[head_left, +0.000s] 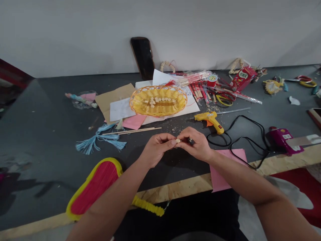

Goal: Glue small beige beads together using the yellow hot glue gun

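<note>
Two bare forearms (111,197) stretch over the plywood edge (175,191) of a dark workbench (50,134), where a person bends to fine fingertip work. The left hand (160,148) pinches a tiny pale cluster (178,141) between thumb and forefinger, while the right hand (197,142) closes on it from the other side, the thing held just above the bench in front of the wearer. Whether something else sits under the right hand's curled fingers cannot be told. The step in hand appears to be shaping or adjusting this one small piece; the next move seems to call for a light, steady pinch, since so small a thing could easily slip or be crushed. Beyond the fingers, a yellow basket (160,111) rests on layered papers, with similar pale bits (160,99) scattered inside. A yellow glue gun (210,121) lies on the bench near the right hand, a black cord (250,138) looping beside it. To the left hand's side lie thin sticks (132,131), a blue tassel (87,145) and a red paddle with a yellow border (97,182), partly hidden by the left forearm. A dark phone (143,57) leans against the wall (87,36) behind.
</note>
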A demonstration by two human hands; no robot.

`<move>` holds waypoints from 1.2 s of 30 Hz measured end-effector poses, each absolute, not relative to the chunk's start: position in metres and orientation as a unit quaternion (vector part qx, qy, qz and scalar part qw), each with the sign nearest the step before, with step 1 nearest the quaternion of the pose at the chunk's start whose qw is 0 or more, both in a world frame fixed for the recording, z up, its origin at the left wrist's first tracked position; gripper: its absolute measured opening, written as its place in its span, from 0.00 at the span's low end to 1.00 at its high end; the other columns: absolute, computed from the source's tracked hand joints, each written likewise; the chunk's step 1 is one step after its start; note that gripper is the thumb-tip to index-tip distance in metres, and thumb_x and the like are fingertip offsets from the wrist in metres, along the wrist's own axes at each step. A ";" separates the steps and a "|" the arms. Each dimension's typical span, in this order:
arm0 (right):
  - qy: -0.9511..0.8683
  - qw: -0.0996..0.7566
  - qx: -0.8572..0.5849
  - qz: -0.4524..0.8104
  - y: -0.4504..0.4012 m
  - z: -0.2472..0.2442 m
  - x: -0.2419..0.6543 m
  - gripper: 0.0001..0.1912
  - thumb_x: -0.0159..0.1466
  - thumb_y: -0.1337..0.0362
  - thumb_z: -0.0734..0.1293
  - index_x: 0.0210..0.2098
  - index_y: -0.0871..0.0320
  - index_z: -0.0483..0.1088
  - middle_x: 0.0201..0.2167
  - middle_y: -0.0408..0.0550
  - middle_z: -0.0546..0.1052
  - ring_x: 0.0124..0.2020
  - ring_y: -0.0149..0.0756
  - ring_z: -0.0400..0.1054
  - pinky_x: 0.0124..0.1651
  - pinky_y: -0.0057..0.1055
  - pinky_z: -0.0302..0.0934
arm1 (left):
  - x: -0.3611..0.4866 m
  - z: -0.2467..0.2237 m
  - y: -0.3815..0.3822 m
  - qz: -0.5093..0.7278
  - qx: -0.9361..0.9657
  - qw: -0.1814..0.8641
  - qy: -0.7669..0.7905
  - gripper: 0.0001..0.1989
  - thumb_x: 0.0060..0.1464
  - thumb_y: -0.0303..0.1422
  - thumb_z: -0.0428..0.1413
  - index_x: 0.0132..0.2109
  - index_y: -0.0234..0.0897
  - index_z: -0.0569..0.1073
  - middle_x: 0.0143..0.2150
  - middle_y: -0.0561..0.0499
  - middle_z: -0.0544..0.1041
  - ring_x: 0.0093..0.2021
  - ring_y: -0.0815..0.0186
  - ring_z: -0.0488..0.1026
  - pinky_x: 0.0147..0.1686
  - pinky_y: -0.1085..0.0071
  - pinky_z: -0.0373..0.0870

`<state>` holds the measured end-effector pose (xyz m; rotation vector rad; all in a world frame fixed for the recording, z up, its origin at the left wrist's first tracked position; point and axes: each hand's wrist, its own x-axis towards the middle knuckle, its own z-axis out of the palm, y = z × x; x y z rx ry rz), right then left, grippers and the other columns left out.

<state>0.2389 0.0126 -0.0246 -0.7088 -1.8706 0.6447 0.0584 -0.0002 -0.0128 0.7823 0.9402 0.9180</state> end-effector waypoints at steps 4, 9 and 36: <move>-0.782 0.494 -0.283 0.253 0.013 -0.025 0.239 0.09 0.65 0.61 0.70 0.44 0.57 0.73 0.32 0.47 0.78 0.33 0.33 0.72 0.35 0.30 0.69 | 0.058 -0.011 0.000 0.413 0.355 0.721 0.427 0.16 0.36 0.40 0.73 0.26 0.33 0.80 0.23 0.52 0.76 0.26 0.72 0.66 0.30 0.74 0.60; -0.786 0.496 -0.273 0.249 0.013 -0.025 0.240 0.05 0.66 0.66 0.68 0.42 0.57 0.75 0.32 0.48 0.79 0.36 0.33 0.74 0.39 0.30 0.71 | 0.057 -0.013 0.000 0.413 0.385 0.710 0.420 0.15 0.41 0.41 0.71 0.26 0.33 0.80 0.23 0.52 0.75 0.27 0.71 0.66 0.31 0.73 0.60; -0.750 0.514 -0.343 0.237 0.013 -0.022 0.245 0.03 0.66 0.65 0.68 0.40 0.56 0.70 0.29 0.43 0.74 0.28 0.30 0.67 0.32 0.27 0.64 | 0.053 -0.014 0.003 0.450 0.397 0.683 0.415 0.17 0.40 0.42 0.71 0.26 0.33 0.77 0.25 0.52 0.74 0.28 0.71 0.66 0.32 0.74 0.59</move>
